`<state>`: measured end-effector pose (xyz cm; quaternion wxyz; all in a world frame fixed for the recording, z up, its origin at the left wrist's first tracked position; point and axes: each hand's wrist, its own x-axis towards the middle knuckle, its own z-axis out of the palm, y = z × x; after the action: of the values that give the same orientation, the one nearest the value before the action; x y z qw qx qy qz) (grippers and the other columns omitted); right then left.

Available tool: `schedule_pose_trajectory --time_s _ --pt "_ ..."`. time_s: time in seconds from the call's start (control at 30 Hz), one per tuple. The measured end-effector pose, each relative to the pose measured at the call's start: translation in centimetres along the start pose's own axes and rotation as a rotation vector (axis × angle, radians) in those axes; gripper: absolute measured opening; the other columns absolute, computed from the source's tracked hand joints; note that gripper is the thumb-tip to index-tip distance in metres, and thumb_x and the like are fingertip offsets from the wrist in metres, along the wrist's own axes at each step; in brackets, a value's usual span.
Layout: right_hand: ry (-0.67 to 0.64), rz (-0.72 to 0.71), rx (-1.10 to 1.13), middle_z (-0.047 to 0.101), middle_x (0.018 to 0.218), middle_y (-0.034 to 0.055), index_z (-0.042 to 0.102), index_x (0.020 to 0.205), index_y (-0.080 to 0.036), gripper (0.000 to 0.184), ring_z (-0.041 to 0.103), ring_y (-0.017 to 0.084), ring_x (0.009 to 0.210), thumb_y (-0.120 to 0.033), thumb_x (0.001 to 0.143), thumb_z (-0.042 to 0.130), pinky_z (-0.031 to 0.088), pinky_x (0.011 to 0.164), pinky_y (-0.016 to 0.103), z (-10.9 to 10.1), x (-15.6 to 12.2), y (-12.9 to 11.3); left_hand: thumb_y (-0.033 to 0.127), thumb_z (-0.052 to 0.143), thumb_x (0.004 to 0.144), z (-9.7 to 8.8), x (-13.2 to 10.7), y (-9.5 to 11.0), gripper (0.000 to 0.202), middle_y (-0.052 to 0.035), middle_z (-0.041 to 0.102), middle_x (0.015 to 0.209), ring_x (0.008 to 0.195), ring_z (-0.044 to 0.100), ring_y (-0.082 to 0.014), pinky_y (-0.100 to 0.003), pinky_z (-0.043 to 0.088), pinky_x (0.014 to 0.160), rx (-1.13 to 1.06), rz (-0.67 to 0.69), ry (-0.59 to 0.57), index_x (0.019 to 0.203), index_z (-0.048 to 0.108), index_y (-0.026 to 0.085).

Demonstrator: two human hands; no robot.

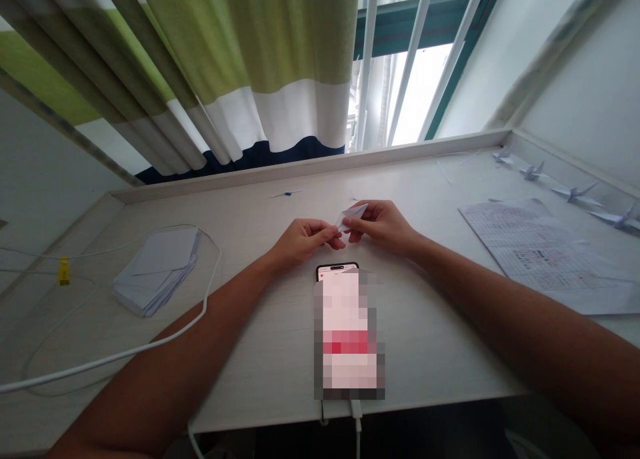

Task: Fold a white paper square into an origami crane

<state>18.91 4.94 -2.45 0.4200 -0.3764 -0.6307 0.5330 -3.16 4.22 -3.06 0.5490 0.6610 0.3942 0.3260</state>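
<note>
Above the middle of the white desk [270, 326], a small folded piece of white paper [354, 214] is pinched between both hands. My left hand [309, 238] grips its lower left corner with thumb and forefinger. My right hand [379, 223] has its thumb across the front, the other fingers behind and below. The paper comes to a point at the upper right; its far side is hidden by the fingers. Just below the hands lies a phone [340, 312], its lit screen mostly blurred out, with a cable plugged into its bottom end.
A stack of white paper sheets [163, 266] lies at left, with a white cable [205, 306] looping past it over my left forearm. Written sheets [540, 252] lie at right. Several folded paper cranes [575, 192] line the right ledge. A small blue-and-white item [287, 194] lies beyond my hands.
</note>
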Motion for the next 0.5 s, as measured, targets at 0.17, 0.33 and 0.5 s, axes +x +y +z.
schedule_pose_trajectory --time_s 0.17,0.33,0.5 --pt "0.013 -0.002 0.02 0.074 0.067 0.0055 0.075 0.087 -0.013 0.046 0.067 0.015 0.058 -0.056 0.076 0.085 0.054 0.057 0.027 -0.03 -0.02 0.23 0.052 0.069 0.09 -0.02 -0.07 -0.12 0.038 -0.01 0.082 0.088 0.088 0.074 -0.0214 -0.035 0.053 0.09 0.034 0.023 -0.015 0.093 0.079 0.015" --pt "0.054 -0.007 0.042 0.075 0.068 0.0063 0.073 0.084 -0.013 0.046 0.068 0.015 0.057 -0.058 0.079 0.082 0.055 0.057 0.028 -0.03 -0.06 0.46 0.051 0.068 0.091 0.19 -0.11 -0.35 0.036 -0.0089 0.081 0.086 0.085 0.073 -0.0202 -0.034 0.052 0.087 0.079 0.057 0.002 0.089 0.077 0.015" --pt "0.059 -0.031 0.056 0.076 0.074 0.007 0.072 0.082 -0.014 0.046 0.068 0.015 0.057 -0.06 0.082 0.078 0.055 0.055 0.027 0.14 -0.02 0.54 0.054 0.069 0.09 0.63 -0.19 -0.48 0.039 -0.0077 0.079 0.079 0.075 0.069 -0.0187 -0.033 0.051 0.08 0.078 0.06 0.077 0.086 0.075 0.016"
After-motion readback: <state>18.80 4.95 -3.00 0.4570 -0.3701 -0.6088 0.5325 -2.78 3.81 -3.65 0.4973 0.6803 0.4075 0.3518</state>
